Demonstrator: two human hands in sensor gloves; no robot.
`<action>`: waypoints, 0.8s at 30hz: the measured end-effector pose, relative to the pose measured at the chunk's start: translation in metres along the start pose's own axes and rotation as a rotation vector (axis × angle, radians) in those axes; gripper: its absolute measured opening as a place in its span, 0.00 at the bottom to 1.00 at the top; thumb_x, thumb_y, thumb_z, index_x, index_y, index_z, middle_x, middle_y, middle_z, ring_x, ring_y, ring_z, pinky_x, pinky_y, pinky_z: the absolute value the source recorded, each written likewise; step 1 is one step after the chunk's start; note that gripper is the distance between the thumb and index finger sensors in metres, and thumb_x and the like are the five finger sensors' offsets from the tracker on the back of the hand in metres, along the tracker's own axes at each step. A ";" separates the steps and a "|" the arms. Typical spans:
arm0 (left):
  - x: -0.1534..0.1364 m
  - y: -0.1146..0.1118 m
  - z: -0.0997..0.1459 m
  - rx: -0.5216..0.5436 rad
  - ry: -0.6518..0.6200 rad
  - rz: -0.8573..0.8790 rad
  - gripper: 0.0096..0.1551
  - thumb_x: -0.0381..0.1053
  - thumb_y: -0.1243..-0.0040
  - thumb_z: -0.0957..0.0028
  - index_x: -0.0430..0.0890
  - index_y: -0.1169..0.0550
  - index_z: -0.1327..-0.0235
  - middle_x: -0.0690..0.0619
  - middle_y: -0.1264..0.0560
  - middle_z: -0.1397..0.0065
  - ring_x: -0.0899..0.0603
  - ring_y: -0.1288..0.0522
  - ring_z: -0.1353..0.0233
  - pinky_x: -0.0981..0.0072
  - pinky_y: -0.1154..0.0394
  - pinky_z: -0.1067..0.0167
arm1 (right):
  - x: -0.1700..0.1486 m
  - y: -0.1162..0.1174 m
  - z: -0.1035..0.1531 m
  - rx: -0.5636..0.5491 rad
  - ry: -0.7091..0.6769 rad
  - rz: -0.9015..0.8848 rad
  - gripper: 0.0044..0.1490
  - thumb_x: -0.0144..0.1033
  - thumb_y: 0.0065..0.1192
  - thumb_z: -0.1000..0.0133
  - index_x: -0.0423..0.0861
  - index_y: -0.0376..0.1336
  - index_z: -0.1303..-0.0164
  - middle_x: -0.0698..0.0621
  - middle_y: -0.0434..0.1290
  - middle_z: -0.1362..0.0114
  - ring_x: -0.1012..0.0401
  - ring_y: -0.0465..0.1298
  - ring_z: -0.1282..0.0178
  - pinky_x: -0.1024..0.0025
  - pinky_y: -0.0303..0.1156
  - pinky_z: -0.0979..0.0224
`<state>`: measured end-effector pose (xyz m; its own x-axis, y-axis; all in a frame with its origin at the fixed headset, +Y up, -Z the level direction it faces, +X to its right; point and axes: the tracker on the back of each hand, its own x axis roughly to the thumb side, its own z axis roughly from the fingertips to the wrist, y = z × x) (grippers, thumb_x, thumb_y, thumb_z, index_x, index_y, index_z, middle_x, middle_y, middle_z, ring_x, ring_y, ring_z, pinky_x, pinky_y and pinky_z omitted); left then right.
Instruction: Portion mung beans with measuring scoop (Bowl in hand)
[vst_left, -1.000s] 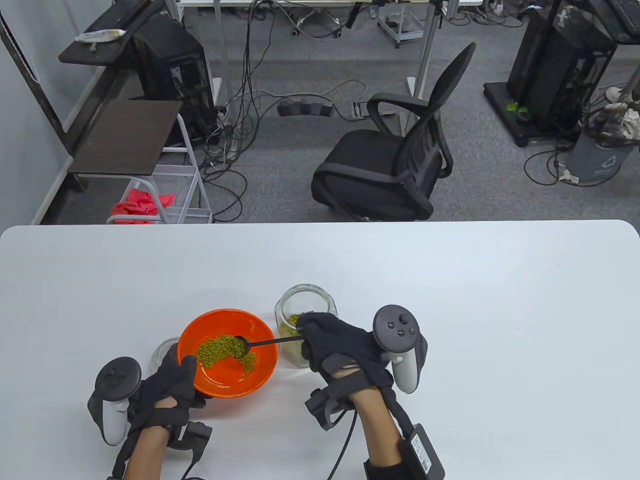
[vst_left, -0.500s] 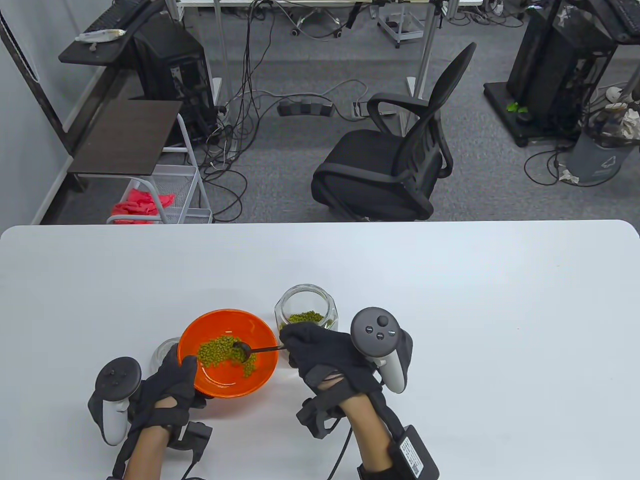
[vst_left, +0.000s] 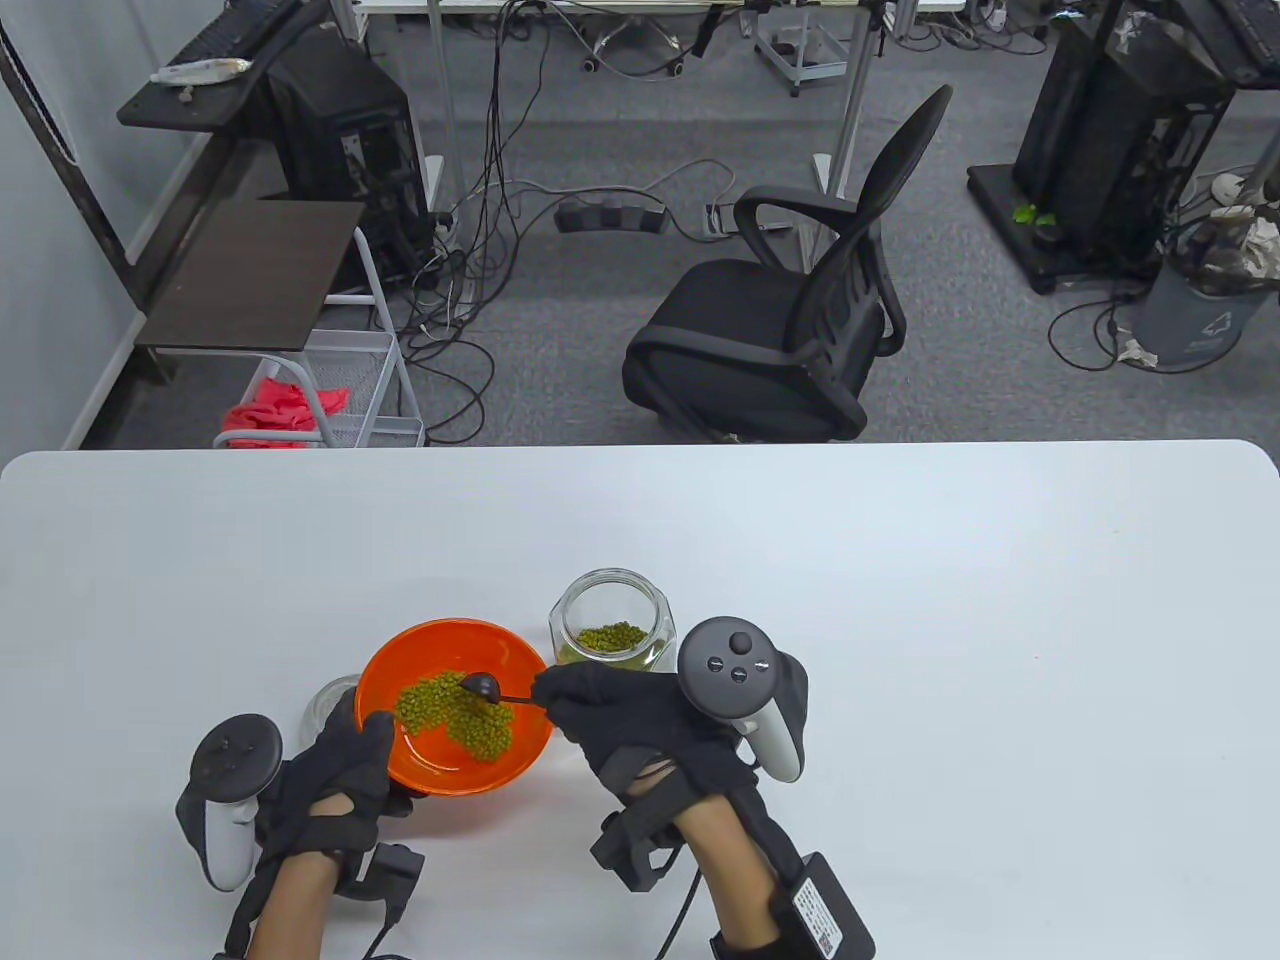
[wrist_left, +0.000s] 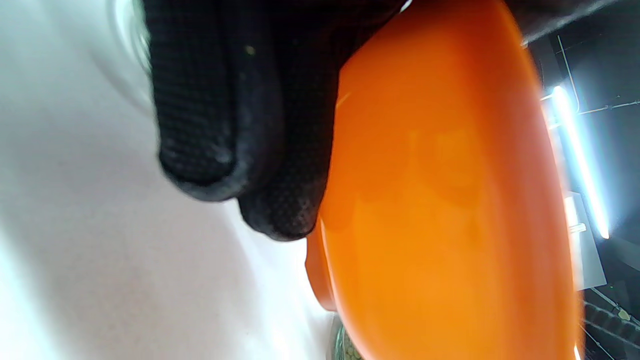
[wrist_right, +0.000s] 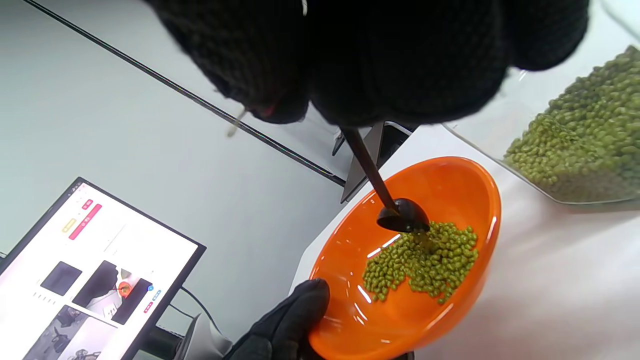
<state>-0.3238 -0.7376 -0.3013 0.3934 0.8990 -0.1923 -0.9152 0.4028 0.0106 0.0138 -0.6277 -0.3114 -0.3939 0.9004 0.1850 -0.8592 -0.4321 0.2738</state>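
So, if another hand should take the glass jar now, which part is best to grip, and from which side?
Probably the jar's upper wall just under the open mouth, coming from the far side. The right hand with the scoop crowds its near side, and the orange bowl sits to its left. It stands upright with beans inside, so keep it level.

Glossy orange plastic bowl (vst_left: 455, 706), clear glass jar (vst_left: 612, 630), matt black knit-gloved hands (vst_left: 640, 715), smooth white table (vst_left: 900, 620)

Table view: high, angled down over the tabletop (vst_left: 900, 600) near edge toward the office beyond. Left wrist view: pressed close beneath the orange bowl (wrist_left: 450, 200). Right wrist view: close, tilted, looking into that bowl, shared by all three.
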 end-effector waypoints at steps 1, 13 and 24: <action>0.000 0.000 0.000 0.000 0.000 0.000 0.40 0.58 0.54 0.40 0.35 0.44 0.23 0.38 0.31 0.31 0.44 0.07 0.57 0.68 0.09 0.63 | 0.000 0.000 0.000 0.001 0.002 0.002 0.23 0.29 0.73 0.50 0.43 0.77 0.44 0.33 0.79 0.50 0.47 0.81 0.61 0.36 0.69 0.42; 0.000 0.000 0.000 0.000 0.000 0.000 0.40 0.58 0.54 0.40 0.35 0.43 0.23 0.38 0.31 0.31 0.44 0.07 0.57 0.68 0.09 0.63 | -0.005 -0.015 0.004 -0.085 -0.009 -0.112 0.23 0.30 0.73 0.50 0.42 0.76 0.44 0.33 0.79 0.51 0.48 0.81 0.62 0.36 0.69 0.43; 0.000 0.000 0.000 0.000 0.000 0.000 0.40 0.58 0.54 0.40 0.35 0.43 0.23 0.38 0.31 0.31 0.43 0.07 0.57 0.68 0.09 0.63 | -0.010 -0.040 0.013 -0.226 -0.032 -0.232 0.24 0.31 0.71 0.49 0.39 0.75 0.43 0.34 0.80 0.53 0.49 0.81 0.65 0.37 0.71 0.44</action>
<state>-0.3238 -0.7376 -0.3013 0.3934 0.8990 -0.1923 -0.9152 0.4028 0.0106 0.0566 -0.6196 -0.3117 -0.1713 0.9699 0.1731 -0.9771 -0.1897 0.0963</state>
